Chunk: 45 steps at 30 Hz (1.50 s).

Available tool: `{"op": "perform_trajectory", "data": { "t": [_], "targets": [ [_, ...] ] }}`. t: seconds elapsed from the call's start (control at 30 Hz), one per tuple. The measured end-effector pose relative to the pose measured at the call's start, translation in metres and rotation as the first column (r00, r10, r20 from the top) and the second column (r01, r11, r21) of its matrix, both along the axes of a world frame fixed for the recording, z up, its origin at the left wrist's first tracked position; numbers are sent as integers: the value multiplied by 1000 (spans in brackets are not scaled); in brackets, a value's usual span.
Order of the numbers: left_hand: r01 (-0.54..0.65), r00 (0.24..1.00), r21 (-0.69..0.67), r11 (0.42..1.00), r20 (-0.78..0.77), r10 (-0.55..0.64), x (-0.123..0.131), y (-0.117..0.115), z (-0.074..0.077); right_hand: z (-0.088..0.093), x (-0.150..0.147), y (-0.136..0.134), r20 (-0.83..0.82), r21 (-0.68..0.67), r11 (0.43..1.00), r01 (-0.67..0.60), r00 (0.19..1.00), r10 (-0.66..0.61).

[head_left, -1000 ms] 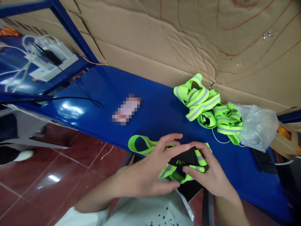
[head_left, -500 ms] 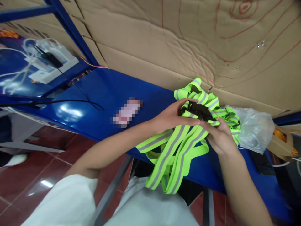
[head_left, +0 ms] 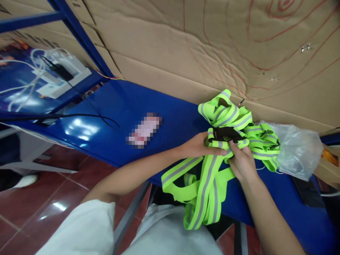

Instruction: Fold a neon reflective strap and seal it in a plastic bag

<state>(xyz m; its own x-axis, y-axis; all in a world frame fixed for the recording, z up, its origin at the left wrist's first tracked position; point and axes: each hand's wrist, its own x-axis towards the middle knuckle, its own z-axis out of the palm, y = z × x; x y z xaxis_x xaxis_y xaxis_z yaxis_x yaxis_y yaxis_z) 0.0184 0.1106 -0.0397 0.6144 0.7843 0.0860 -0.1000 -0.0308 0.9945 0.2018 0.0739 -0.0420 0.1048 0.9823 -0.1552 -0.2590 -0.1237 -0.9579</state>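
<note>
A bundle of neon yellow-green reflective straps (head_left: 207, 180) with grey stripes hangs from my hands over the table's near edge. At its top is a black plastic buckle (head_left: 227, 134). My left hand (head_left: 204, 145) is closed round the strap at the buckle's left end, thumb along the front. Gripping the strap at the buckle's right end is my right hand (head_left: 241, 159), its thumb near the buckle's underside. Behind and to the right, more of the same straps lie in a loose heap (head_left: 262, 141) against the cardboard.
The blue table (head_left: 106, 99) meets an upright cardboard sheet (head_left: 159, 46) with red drawn lines. At right lie a clear plastic bag (head_left: 300, 148) and a dark phone-like slab (head_left: 308, 191). A pixelated pinkish item (head_left: 145, 131) lies left of my hands; power strips (head_left: 63, 78) with cables stand farther left.
Both hands have lowered slightly with the buckle, and my right hand's fingers have shifted on it. The hanging strap loops have swung and sit lower. The view has moved a little.
</note>
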Motion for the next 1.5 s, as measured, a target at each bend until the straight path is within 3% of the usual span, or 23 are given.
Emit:
{"op": "perform_trajectory", "data": {
  "t": [0.1, 0.2, 0.23, 0.3, 0.37, 0.43, 0.57, 0.7, 0.77, 0.93, 1.1, 1.23, 1.4, 1.5],
  "targets": [
    [38, 997, 69, 997, 58, -42, -2, 1, 5, -6, 1, -1, 59, -4, 999, -43, 997, 43],
    [-80, 996, 105, 991, 41, 76, -6, -1, 12, -10, 2, -1, 84, 35, 999, -11, 996, 8],
    [-107, 994, 75, 991, 38, 104, -9, -2, 15, -9, 2, -1, 65, 43, 999, 15, 998, -18],
    [-52, 998, -74, 996, 33, 55, -14, -2, 20, -5, 0, -1, 13, 31, 999, 35, 999, -36],
    [53, 998, -254, 966, 58, -39, -17, -1, 22, 1, -1, -1, -21, -1, 1000, -4, 1000, 4],
    [63, 996, -340, 938, 84, -37, -17, 1, 20, 7, -2, -1, -33, -30, 996, -81, 996, 80],
    [-25, 998, -280, 960, 51, 41, -7, 0, 9, 13, 1, -2, -44, -73, 970, -233, 972, 230],
    [157, 968, -204, 966, 226, -110, 1, -4, 5, 18, 5, -4, -100, -82, 952, -296, 953, 287],
    [178, 951, -235, 956, 291, -106, 1, -6, 8, 19, 6, -4, -137, -84, 948, -305, 946, 293],
    [-9, 970, -296, 955, 229, 81, -5, -5, 15, 14, 6, -4, -79, -57, 975, -216, 974, 211],
    [-160, 976, -159, 974, 124, 180, -3, 2, 4, -5, -1, -12, 68, -122, 977, -174, 981, 184],
    [-75, 989, -163, 984, 114, 94, -6, 4, -3, -14, -4, -13, 90, -142, 974, -178, 977, 191],
    [-111, 989, -171, 979, 82, 126, -7, 1, -1, 0, -9, -11, 29, -65, 962, -265, 963, 267],
    [-78, 982, -179, 981, 155, 106, -2, -5, 0, 5, -9, -11, 80, -3, 961, -278, 957, 277]
  ]
}}
